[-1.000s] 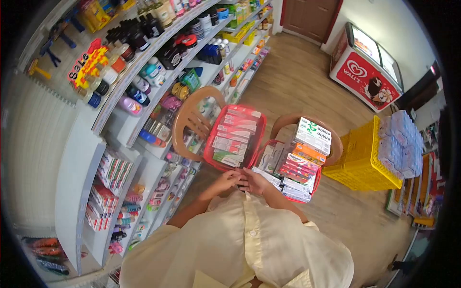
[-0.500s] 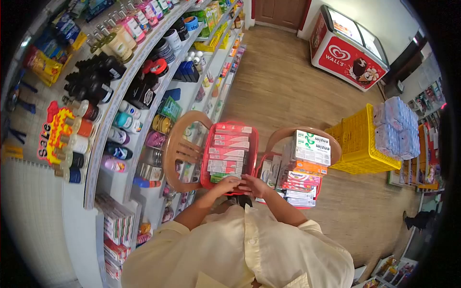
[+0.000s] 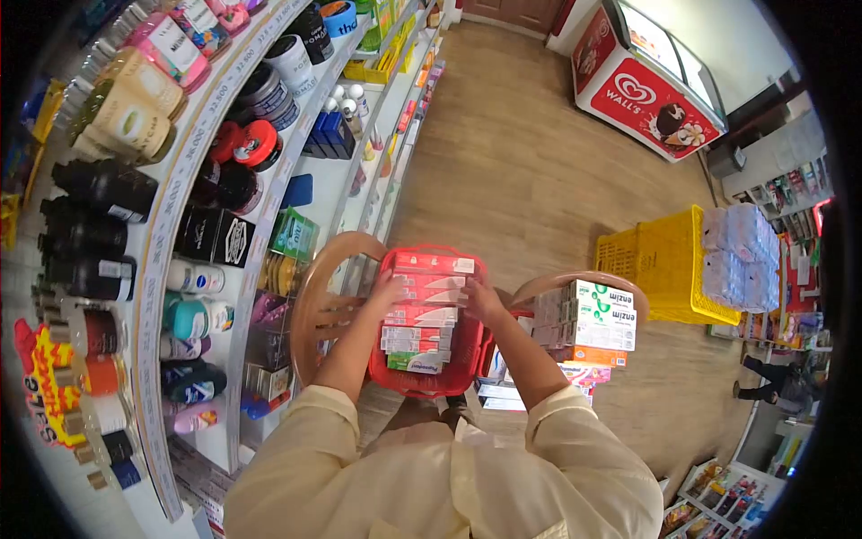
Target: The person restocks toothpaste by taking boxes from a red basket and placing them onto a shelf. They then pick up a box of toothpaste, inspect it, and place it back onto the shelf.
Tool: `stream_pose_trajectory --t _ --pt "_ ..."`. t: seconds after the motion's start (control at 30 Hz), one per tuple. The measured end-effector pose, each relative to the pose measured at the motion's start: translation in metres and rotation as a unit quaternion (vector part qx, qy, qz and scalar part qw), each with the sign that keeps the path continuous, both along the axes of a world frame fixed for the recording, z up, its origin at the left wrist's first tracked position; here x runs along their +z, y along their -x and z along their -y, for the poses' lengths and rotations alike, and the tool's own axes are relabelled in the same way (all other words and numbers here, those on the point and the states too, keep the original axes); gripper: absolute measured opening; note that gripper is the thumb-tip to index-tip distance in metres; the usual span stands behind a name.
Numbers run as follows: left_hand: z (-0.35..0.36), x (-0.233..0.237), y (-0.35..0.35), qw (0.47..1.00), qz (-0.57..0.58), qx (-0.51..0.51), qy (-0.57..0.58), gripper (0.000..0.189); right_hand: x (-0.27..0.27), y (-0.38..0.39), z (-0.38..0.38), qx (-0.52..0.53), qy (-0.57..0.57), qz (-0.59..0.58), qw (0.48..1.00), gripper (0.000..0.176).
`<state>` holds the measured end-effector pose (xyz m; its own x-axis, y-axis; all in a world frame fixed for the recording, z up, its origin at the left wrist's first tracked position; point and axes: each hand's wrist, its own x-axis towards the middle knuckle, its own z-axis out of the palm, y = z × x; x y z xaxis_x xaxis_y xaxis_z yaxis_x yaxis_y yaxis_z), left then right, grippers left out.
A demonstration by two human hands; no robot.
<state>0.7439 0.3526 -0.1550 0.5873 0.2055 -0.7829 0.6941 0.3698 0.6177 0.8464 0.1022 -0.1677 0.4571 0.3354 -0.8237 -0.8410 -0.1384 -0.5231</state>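
Observation:
A red plastic basket (image 3: pixel 381 382) stands in front of me with a row of toothpaste boxes (image 3: pixel 418 316) inside, mostly white and red. At the left ends of these boxes is my left hand (image 3: pixel 388 292), its fingers curled against them. My right hand (image 3: pixel 483 299) grips from the opposite side, fingertips at the right ends of the boxes. Some fingers are hidden down inside the basket. A green-and-white toothpaste box (image 3: pixel 417 362) lies nearest my body. To the right of my right arm is a stack of white-and-green Enzim boxes (image 3: pixel 605 316) above other toothpaste boxes.
Brown plastic chairs stand at the basket's left (image 3: pixel 310 301) and behind the Enzim stack (image 3: pixel 575 278). Shelves of bottles (image 3: pixel 103 269) run along my left. A yellow crate (image 3: pixel 642 269) carries wrapped packs (image 3: pixel 741 256); a red freezer (image 3: pixel 646 99) stands farther back. A person (image 3: pixel 781 386) is at far right.
My hands have parted from each other and reached forward into the basket, one to each end of the toothpaste boxes. The view has shifted nearer the left shelves.

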Motion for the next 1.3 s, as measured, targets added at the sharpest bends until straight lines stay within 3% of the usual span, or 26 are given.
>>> stream_pose_trajectory --t 0.07,0.2,0.3,0.4,0.47,0.57,0.67,0.97,1.1,1.17,1.3 --pt "-0.005 -0.001 -0.022 0.998 -0.054 0.02 0.04 0.08 -0.015 -0.014 -0.007 -0.014 -0.003 0.008 1.0 0.061" --pt "-0.008 -0.001 -0.04 0.998 -0.042 -0.013 0.046 0.08 -0.008 -0.026 -0.023 -0.011 0.004 0.009 1.0 0.061" --pt "-0.006 -0.011 -0.05 0.999 -0.032 -0.023 -0.01 0.078 -0.004 -0.024 -0.032 -0.029 0.021 0.012 0.999 0.053" --pt "-0.003 -0.015 -0.046 1.0 -0.011 -0.011 -0.022 0.073 -0.008 -0.021 -0.031 -0.036 0.013 0.0 0.999 0.042" --pt "0.003 -0.009 -0.042 0.999 -0.011 0.024 -0.029 0.057 -0.01 -0.018 -0.029 -0.028 0.013 -0.014 0.999 0.038" --pt "-0.002 -0.044 -0.028 0.999 -0.02 -0.02 -0.022 0.047 -0.011 -0.009 -0.026 -0.023 0.023 -0.01 0.999 0.033" --pt "0.0 -0.033 -0.02 1.0 -0.013 0.001 -0.002 0.038 -0.014 -0.002 -0.025 -0.054 0.011 0.022 0.998 0.027" --pt "0.017 0.0 0.006 0.996 0.037 0.08 0.005 0.037 -0.011 0.017 -0.003 -0.085 -0.08 0.038 0.992 0.023" --pt "0.036 -0.012 0.042 0.992 0.071 0.104 -0.002 0.033 0.011 0.035 0.009 -0.075 -0.085 0.052 0.992 0.02" --pt "0.045 -0.051 0.069 0.979 0.156 0.104 -0.079 0.031 0.015 0.046 0.018 -0.064 -0.102 0.059 0.991 0.021" --pt "0.083 -0.019 0.114 0.959 0.165 0.189 -0.132 0.026 0.007 0.074 0.037 0.001 -0.138 0.09 0.986 0.022"
